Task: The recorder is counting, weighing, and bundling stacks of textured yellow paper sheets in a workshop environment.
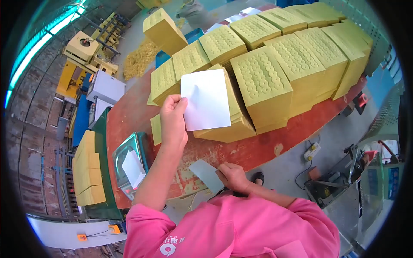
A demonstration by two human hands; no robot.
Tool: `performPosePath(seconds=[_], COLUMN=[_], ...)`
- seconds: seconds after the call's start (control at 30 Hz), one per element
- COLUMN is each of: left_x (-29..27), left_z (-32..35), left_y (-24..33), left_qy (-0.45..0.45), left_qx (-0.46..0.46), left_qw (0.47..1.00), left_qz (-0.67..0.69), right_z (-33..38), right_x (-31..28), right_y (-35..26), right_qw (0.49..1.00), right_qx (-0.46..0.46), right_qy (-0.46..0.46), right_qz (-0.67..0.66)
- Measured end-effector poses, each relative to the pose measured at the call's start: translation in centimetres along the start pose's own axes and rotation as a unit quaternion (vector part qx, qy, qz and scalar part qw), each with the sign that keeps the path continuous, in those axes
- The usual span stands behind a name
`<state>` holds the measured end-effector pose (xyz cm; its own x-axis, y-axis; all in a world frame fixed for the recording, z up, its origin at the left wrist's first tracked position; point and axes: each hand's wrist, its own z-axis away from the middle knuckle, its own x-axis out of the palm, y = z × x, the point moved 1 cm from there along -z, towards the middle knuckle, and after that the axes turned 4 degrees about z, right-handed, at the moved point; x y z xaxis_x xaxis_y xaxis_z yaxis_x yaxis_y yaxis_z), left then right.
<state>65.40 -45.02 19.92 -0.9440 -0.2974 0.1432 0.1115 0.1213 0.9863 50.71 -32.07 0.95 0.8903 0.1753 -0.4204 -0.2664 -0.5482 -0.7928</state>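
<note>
Head view shows the person's left hand raised over the red table, thumb and fingers pinched on the lower left edge of a white paper sheet held up before the stacks of yellow embossed paper. Lower down, close to the pink sleeve, the right hand pinches a grey-blue slip. Both sheets look thin, light and floppy, apt to crease; an edge or corner pinch seems best.
</note>
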Motion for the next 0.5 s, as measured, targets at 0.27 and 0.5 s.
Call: performPosePath(seconds=[0.27, 0.5], left_x=[1.2, 0.1], left_z=[0.1, 0.0], left_y=[0.3, 0.9], left_qy=[0.066, 0.016], left_qx=[-0.022, -0.012], left_qw=[0.998, 0.957], left_qz=[-0.008, -0.289], right_z=[0.0, 0.0], right_x=[-0.9, -1.1], right_y=[0.4, 0.6], right_qw=[0.998, 0.996], right_qx=[-0.027, -0.041], right_qy=[-0.032, -0.045], right_qz=[-0.054, -0.072])
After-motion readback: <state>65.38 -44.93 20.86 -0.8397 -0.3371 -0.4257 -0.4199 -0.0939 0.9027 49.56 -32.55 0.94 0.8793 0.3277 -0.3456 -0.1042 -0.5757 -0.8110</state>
